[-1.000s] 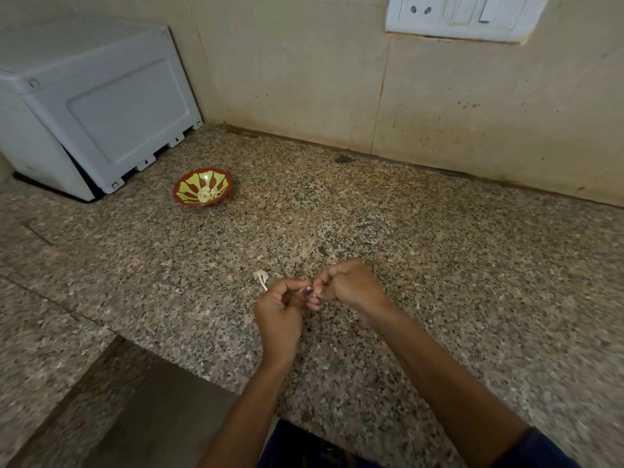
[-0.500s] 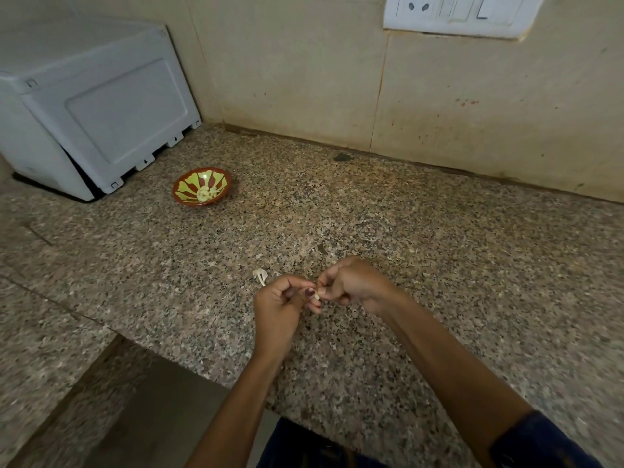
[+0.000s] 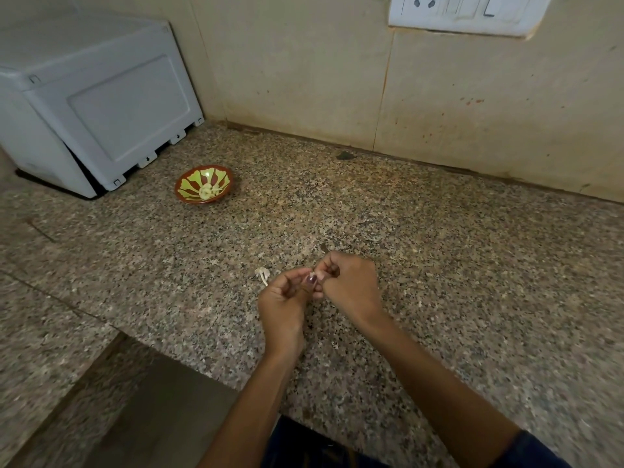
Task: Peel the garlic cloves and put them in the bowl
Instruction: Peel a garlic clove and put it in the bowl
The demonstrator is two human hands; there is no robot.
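Observation:
My left hand (image 3: pixel 282 304) and my right hand (image 3: pixel 351 287) meet above the granite counter (image 3: pixel 439 265), fingers curled. Between their fingertips they pinch a small garlic clove (image 3: pixel 312 275), mostly hidden, only a pale sliver showing. A scrap of white garlic skin (image 3: pixel 262 275) lies on the counter just left of my left hand. The small red and yellow-green patterned bowl (image 3: pixel 189 184) stands far off to the upper left, with several pale peeled cloves (image 3: pixel 206 190) in it.
A white appliance (image 3: pixel 94 106) stands at the back left, close behind the bowl. A beige wall (image 3: pixel 337 79) with a white switch plate (image 3: pixel 466 11) closes off the back. The counter's front edge steps down at the lower left.
Both hands stay together on the clove and have shifted only slightly. The fingers work at it with small movements.

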